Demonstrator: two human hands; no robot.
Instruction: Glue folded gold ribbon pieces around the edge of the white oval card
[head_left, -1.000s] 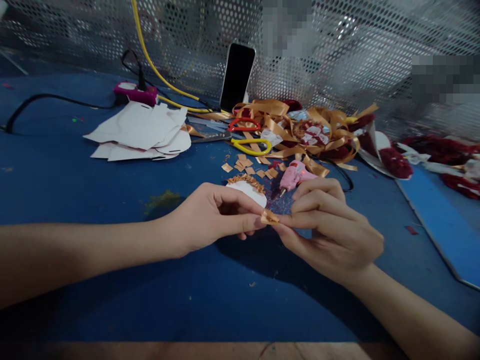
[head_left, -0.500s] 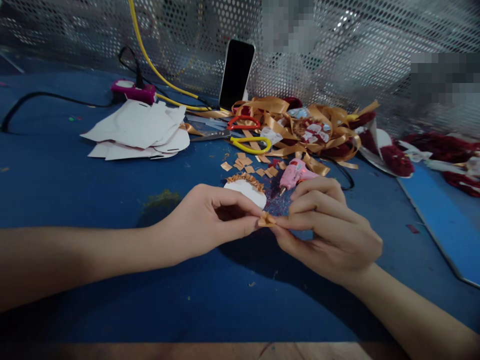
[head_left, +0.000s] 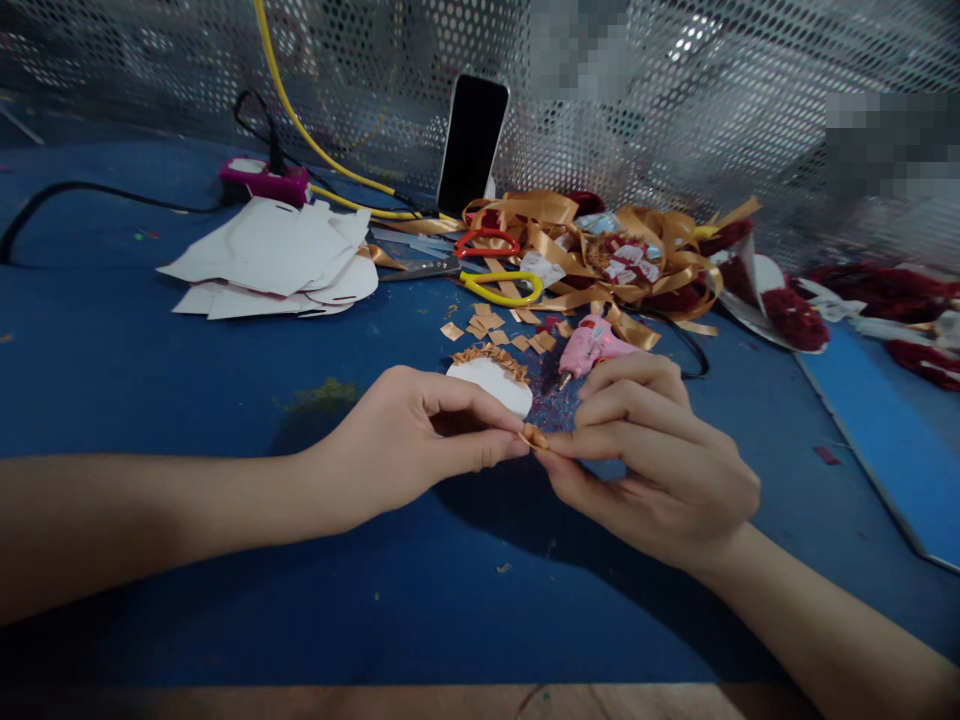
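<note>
Between my two hands is a small folded piece of gold ribbon (head_left: 535, 436). My left hand (head_left: 427, 435) pinches its left side between thumb and forefinger. From the right, my right hand (head_left: 652, 460) grips it with thumb and forefinger, the other fingers curled. Just behind the fingertips lies a white card cutout (head_left: 491, 385) with crumpled gold ribbon bits (head_left: 487, 358) along its far edge. A pink glue gun (head_left: 592, 345) rests beside my right hand. Several cut gold ribbon squares (head_left: 484, 320) are scattered beyond the card.
Scissors (head_left: 499, 288) with red and yellow handles lie behind the squares. A heap of gold ribbon (head_left: 637, 260) is at the back. White card sheets (head_left: 262, 255) are stacked left, near a purple power strip (head_left: 264, 182). A phone (head_left: 472, 145) leans on the perforated metal wall (head_left: 390, 60).
The gold ribbon piece is folded smaller and tighter between my fingertips. My right hand has shifted slightly left, bringing the fingers of both hands closer together.
</note>
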